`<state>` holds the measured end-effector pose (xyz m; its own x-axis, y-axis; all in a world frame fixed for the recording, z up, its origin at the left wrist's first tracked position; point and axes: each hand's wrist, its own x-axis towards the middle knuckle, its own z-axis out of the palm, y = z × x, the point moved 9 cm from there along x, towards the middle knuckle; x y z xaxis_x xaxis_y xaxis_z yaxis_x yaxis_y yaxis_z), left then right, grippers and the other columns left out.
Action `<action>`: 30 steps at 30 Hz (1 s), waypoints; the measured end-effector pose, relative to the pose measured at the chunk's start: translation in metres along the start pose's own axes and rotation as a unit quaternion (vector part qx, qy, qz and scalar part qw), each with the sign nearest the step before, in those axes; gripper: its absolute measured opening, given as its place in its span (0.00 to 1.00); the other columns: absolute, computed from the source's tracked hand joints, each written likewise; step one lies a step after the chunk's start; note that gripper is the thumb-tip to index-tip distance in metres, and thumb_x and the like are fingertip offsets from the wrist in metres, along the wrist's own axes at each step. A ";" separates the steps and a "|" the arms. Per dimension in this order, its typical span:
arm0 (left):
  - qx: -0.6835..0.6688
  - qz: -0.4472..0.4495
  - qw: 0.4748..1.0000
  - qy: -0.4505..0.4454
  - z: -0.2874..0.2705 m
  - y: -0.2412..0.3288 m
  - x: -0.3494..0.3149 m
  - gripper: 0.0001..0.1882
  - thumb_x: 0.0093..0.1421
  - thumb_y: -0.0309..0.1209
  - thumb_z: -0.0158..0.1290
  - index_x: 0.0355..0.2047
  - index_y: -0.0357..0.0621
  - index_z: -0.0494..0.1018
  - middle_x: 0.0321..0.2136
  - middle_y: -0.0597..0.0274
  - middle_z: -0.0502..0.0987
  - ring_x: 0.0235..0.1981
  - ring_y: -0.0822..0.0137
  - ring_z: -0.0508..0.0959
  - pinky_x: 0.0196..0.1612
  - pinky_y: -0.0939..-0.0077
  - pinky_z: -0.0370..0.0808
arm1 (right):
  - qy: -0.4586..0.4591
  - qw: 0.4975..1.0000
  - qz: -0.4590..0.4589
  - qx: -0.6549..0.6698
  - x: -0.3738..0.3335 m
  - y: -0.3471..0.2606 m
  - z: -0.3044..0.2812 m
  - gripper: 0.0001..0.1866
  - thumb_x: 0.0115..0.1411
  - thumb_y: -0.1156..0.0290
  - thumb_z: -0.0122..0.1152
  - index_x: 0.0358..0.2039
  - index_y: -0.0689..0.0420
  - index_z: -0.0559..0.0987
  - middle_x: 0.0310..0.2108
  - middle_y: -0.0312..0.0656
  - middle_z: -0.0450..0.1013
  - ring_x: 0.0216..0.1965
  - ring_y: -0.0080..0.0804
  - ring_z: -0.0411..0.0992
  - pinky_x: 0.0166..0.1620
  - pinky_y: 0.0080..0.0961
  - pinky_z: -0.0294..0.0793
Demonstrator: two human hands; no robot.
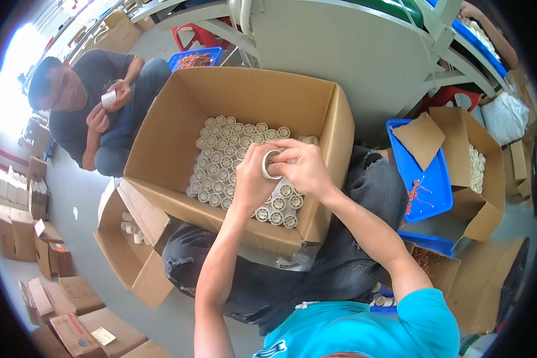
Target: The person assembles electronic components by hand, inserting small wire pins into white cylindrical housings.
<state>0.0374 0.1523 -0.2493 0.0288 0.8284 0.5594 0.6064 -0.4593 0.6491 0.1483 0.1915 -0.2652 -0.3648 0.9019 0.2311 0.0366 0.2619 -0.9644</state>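
Above a large open cardboard box (268,241), both my hands are at one short white plastic cylinder (267,160), its open round end facing up and to the right. My left hand (250,176) is wrapped round its outer side. Fingers of my right hand (307,170) are bent at the rim and reach into the opening; what the fingertips touch inside is hidden. Below, rows of similar round white parts (221,143) with ribbed ends stand close together in the box. My hands cover some of them.
To the left, another person (95,101) sits holding a similar white cylinder (108,99). A smaller carton (119,247) with white parts stands at lower left. On the right are a blue tray (432,200) with red wires and a carton (489,209) of white pieces. A grey machine panel (340,53) rises behind.
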 end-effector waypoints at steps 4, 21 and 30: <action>-0.038 0.003 0.999 0.001 0.003 -0.001 0.003 0.24 0.41 0.20 0.67 0.40 0.41 0.73 0.36 0.54 0.76 0.33 0.56 0.79 0.35 0.67 0.78 | -0.038 0.997 0.065 -0.019 0.001 0.002 0.001 0.11 0.49 0.76 0.68 0.35 0.59 0.86 0.49 0.48 0.76 0.47 0.36 0.76 0.51 0.30 0.74; 0.070 0.001 0.997 0.014 0.006 0.001 -0.004 0.22 0.45 0.17 0.61 0.42 0.42 0.72 0.37 0.52 0.77 0.35 0.51 0.79 0.35 0.63 0.78 | 0.006 0.999 -0.007 -0.038 -0.006 -0.006 -0.003 0.08 0.45 0.79 0.67 0.29 0.60 0.86 0.44 0.47 0.78 0.39 0.40 0.78 0.44 0.30 0.77; 0.116 0.094 0.987 0.056 -0.006 0.023 -0.002 0.24 0.43 0.18 0.63 0.42 0.41 0.71 0.36 0.51 0.77 0.34 0.51 0.80 0.34 0.64 0.78 | 0.003 0.998 -0.017 0.055 -0.008 -0.007 0.001 0.09 0.47 0.82 0.64 0.30 0.62 0.85 0.45 0.48 0.78 0.39 0.38 0.79 0.43 0.29 0.78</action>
<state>0.0470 0.1382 -0.2322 0.0781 0.6886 0.7209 0.7646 -0.5054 0.3999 0.1495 0.1824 -0.2603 -0.3589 0.8952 0.2641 -0.0775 0.2534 -0.9643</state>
